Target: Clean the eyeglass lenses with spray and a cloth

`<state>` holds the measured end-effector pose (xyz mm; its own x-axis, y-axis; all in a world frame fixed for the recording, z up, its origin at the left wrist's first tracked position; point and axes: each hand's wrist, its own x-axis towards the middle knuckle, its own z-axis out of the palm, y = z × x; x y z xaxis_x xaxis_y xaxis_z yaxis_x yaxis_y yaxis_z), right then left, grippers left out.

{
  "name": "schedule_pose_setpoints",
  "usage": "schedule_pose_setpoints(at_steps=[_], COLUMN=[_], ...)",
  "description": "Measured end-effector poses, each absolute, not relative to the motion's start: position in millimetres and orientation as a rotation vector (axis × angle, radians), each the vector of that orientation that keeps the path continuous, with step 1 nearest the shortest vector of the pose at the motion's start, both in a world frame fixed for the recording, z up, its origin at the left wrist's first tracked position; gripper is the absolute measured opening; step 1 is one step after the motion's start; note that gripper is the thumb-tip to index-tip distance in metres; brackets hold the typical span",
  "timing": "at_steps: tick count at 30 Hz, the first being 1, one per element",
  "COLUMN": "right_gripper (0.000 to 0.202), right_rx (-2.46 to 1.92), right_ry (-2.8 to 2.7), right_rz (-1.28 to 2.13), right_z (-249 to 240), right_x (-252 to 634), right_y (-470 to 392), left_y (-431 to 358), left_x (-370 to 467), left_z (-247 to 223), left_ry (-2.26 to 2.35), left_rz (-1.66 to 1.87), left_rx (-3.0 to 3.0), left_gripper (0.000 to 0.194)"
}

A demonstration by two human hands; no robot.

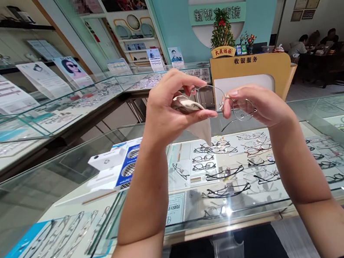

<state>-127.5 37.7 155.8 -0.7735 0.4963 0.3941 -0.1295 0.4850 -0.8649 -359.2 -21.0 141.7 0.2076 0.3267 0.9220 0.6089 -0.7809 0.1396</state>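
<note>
A pair of thin wire-rimmed eyeglasses (244, 113) is held up between my hands, above the glass counter. My right hand (261, 100) pinches the frame near its bridge, the fingers partly behind a lens. Bunched in the palm of my left hand (173, 106) is a beige cleaning cloth (203, 131), one corner hanging down. The left thumb and index finger are apart on either side of the left-hand lens; whether the fingertips touch the rim I cannot tell.
The glass display counter (186, 214) below holds rows of eyeglasses (228, 191). White stepped stands (108, 168) and a blue leaflet (129, 169) lie to the left. A yellow cashier desk (251, 63) with a plant (220, 30) stands behind. People (301, 45) sit at the far right.
</note>
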Motion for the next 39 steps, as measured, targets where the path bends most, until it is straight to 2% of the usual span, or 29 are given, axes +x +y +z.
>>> schedule_pose_setpoints(at_steps=[5, 9, 16, 20, 26, 29, 35, 39], right_gripper=[0.040, 0.032, 0.035, 0.033, 0.030, 0.030, 0.036, 0.041], right_rx=[-0.318, -0.346, -0.332, -0.335, -0.387, -0.350, -0.316, -0.269], right_ry=[-1.972, -1.960, -1.953, -1.894, -1.842, -1.892, -1.989, -2.049], right_rz=[1.327, 1.369, 1.654, 1.628, 1.413, 1.307, 1.225, 1.225], right_z=[155, 154, 151, 150, 148, 147, 146, 143], right_x=[-127, -128, -133, -135, -137, -139, -144, -149], right_y=[37, 36, 41, 45, 44, 39, 33, 32], left_y=[-12, -13, -20, -10, 3, 2, 5, 7], left_x=[-364, -365, -360, -365, -372, -367, -350, -340], left_z=[139, 139, 142, 137, 131, 131, 124, 119], left_ry=[-0.729, -0.791, -0.992, -0.960, -0.849, -0.898, -0.878, -0.913], left_rz=[-1.691, -1.684, -1.649, -1.797, -2.173, -2.231, -2.081, -1.965], left_rx=[-2.226, -2.263, -2.288, -2.266, -2.408, -2.355, -2.120, -1.879], left_gripper=[0.059, 0.058, 0.067, 0.076, 0.045, 0.034, 0.039, 0.031])
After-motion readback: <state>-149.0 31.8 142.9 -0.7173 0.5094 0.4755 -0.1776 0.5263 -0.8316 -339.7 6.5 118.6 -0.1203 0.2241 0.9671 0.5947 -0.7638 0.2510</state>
